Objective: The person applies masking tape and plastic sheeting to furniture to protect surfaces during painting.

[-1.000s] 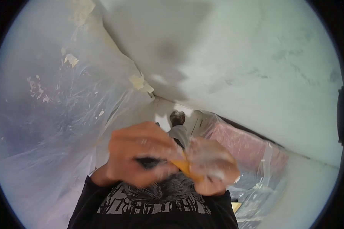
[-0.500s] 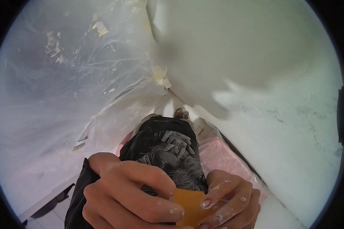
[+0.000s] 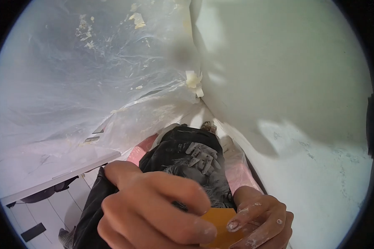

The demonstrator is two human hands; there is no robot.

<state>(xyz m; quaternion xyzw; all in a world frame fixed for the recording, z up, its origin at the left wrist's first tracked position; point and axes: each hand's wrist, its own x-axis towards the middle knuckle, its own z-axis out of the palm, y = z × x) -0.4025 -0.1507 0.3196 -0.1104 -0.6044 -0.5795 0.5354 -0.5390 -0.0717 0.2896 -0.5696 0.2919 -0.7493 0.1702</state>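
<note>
At the bottom of the view, both hands hold a flat orange-yellow sheet [image 3: 222,220] between them. My left hand [image 3: 158,203] has its fingers curled, with the fingertips at the sheet's left edge. White smears mark my right hand [image 3: 264,218], whose fingers are bent over the sheet's right side. The sheet's lower part is cut off by the frame. Behind the hands is the front of a dark shirt [image 3: 199,162] with a grey print.
Translucent plastic sheeting [image 3: 91,74] with pale flakes hangs at the left. A pale wall [image 3: 286,74] rises at the right, meeting it at a corner with tape [image 3: 193,81]. Pink material [image 3: 241,174] lies beside the body. Lower left shows tiled floor [image 3: 62,207] and a dark object [image 3: 33,232].
The view has shifted, so the corner and sheeting appear further right and more floor shows at lower left. Both hands sit slightly further right in the frame, still on the sheet.
</note>
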